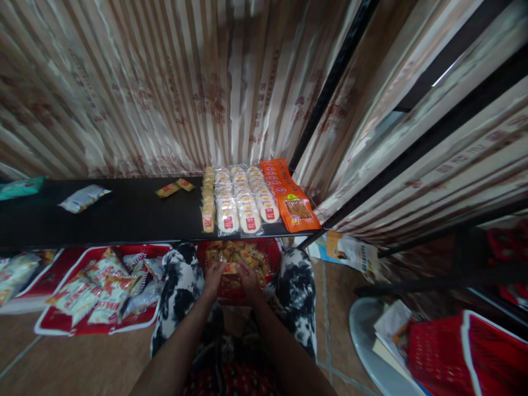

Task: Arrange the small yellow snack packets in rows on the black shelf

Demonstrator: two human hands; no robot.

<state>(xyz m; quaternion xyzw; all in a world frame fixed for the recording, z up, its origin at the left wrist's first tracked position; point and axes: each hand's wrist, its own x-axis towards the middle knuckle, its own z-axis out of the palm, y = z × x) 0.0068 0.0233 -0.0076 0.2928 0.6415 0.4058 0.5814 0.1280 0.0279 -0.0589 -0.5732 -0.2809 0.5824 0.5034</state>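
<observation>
Between my knees, a small yellow snack packet is held at its two ends, with my left hand closed on one side and my right hand closed on the other. Beneath it is a red basket with many similar yellow packets inside. Just beyond, on the black shelf, stands a row of yellow packets. Beside that row lie rows of round white wafers in clear wrappers, then an orange snack bag.
Two loose yellow packets, a white packet and a green packet lie further left on the shelf. A red basket of snack bags is on the floor at left. At right are a metal post and another red basket.
</observation>
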